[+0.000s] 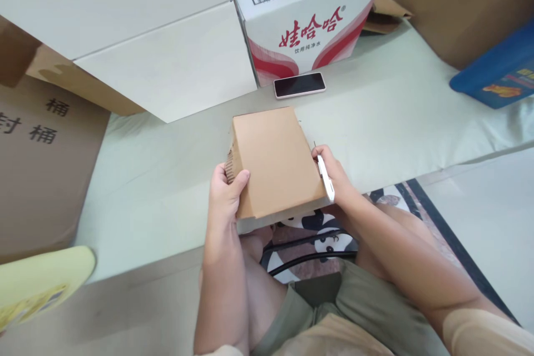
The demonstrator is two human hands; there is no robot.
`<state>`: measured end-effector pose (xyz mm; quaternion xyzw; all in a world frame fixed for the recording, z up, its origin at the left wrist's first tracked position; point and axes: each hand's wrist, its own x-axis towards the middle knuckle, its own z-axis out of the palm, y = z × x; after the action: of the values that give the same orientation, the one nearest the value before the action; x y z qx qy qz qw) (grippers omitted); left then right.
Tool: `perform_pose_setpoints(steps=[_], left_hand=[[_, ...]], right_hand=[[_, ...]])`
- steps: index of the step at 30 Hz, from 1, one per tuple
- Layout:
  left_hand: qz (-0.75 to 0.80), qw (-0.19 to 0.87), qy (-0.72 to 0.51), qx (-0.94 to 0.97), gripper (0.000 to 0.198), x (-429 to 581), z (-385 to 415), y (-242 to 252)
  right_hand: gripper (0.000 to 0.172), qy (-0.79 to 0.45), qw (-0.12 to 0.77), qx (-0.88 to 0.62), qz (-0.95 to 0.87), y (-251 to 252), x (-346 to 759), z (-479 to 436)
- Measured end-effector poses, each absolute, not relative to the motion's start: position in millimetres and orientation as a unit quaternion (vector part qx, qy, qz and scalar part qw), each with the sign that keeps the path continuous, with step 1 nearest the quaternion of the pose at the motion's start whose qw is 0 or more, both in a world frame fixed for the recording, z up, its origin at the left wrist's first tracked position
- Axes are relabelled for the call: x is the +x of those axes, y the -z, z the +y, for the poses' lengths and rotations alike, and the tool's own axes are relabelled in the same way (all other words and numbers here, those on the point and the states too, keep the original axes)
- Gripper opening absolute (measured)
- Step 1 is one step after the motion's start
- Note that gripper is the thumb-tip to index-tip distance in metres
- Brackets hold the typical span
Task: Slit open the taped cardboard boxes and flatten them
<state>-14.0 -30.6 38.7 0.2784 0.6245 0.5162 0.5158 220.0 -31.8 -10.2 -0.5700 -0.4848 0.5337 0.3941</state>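
Note:
A small brown cardboard box is held above the front of the cloth-covered surface. My left hand grips its left side, thumb on the top face and fingers around the printed side. My right hand is closed around a white utility knife at the box's right edge. A thin dark tip, which looks like the blade, sticks out beyond the fingers. Whether the right fingers also press on the box, I cannot tell.
A phone lies before a white-and-red water carton. White boxes stand at the back, large brown cartons left and right. A blue container is at right, a yellow one at lower left. The pale green cloth covers the surface.

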Motion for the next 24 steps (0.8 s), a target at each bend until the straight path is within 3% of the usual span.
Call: perform_pose_setpoints(steps=[9, 16, 19, 24], left_hand=[[0.552, 0.472, -0.575, 0.377, 0.069, -20, -31, -37], [0.501, 0.217, -0.692, 0.473, 0.051, -15, -30, -38], [0.519, 0.102, -0.648, 0.548, 0.034, -14, -36, -42], [0.548, -0.051, -0.465, 0.693, 0.013, -15, -46, -51]], right_hand=[[0.022, -0.441, 0.473, -0.564, -0.513, 20, 223, -26], [0.028, -0.395, 0.514, -0.58, -0.492, 24, 231, -22], [0.033, -0.398, 0.52, -0.572, -0.494, 23, 231, -22], [0.036, -0.362, 0.551, -0.546, -0.518, 18, 229, -17]])
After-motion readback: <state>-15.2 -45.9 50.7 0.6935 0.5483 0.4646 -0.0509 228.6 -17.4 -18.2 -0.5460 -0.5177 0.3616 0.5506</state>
